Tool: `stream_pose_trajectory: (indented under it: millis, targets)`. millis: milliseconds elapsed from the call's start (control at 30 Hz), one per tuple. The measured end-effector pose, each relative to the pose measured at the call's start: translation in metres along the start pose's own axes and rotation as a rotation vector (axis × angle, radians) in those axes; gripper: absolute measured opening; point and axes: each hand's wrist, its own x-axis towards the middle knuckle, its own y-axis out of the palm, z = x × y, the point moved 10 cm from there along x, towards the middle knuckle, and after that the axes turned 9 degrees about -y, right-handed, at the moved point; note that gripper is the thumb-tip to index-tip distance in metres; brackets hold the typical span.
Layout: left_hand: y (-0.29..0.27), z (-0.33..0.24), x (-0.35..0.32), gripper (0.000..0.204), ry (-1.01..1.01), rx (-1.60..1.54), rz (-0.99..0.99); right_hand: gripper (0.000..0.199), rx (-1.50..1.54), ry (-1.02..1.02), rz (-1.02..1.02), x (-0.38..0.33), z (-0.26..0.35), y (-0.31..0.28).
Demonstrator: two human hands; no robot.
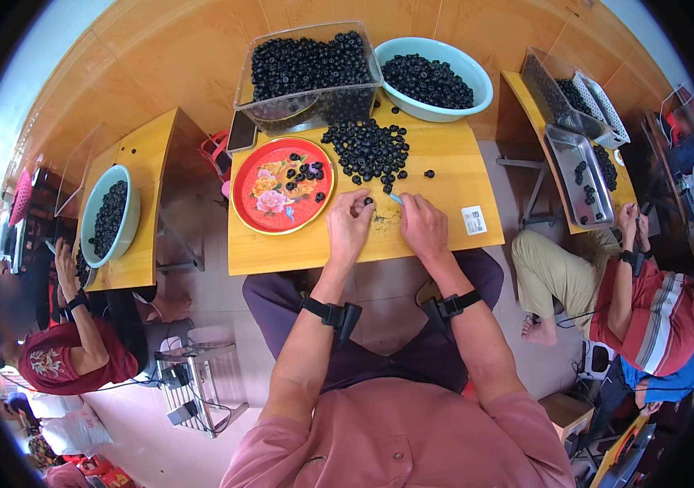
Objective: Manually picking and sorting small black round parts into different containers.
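Between the thumb and fingers of my left hand [349, 221] is a small black ring-shaped part [369, 201]. My right hand [424, 228] is closed on a slim blue tool [395, 198], its tip pointing toward that part; its exact kind is too small to tell. Both hands are over the near side of the wooden table [444, 175]. Just beyond them spreads a loose pile of similar black parts [367, 150]. To the left sits a round red flowered tray [302, 221] with several black parts on it. Dark scraps [381, 218] lie between my hands.
At the table's back stand a clear plastic bin [355, 104] and a pale blue basin [444, 114], both full of black parts. A white label [474, 220] lies at right. Co-workers sit at side tables, with another basin [129, 224] left and a metal tray [565, 175] right.
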Motion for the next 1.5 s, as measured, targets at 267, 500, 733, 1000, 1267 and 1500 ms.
stream_pose_trajectory:
  millis: [267,500,733,1000,1267,1500]
  targets:
    - [0.005,-0.002,-0.002,0.025,-0.025,0.057,0.078,0.008,0.047,-0.065,-0.011,0.001,0.008,-0.004]
    - [0.011,0.002,-0.001,0.034,-0.042,-0.037,0.122,0.015,0.063,-0.163,-0.030,0.000,0.017,-0.005]
    - [0.013,0.004,-0.001,0.033,-0.050,-0.048,0.143,0.014,0.077,-0.164,-0.025,0.000,0.017,-0.006]
    - [0.015,0.006,-0.001,0.030,-0.093,0.002,0.176,0.020,0.075,-0.155,-0.001,-0.001,0.015,-0.003]
    - [0.015,0.024,0.000,0.032,-0.186,-0.326,0.219,0.019,0.036,-0.102,0.016,0.000,0.008,0.002]
    - [0.018,0.015,-0.002,0.032,-0.189,-0.209,0.234,0.018,0.050,-0.170,-0.012,0.001,0.019,-0.009]
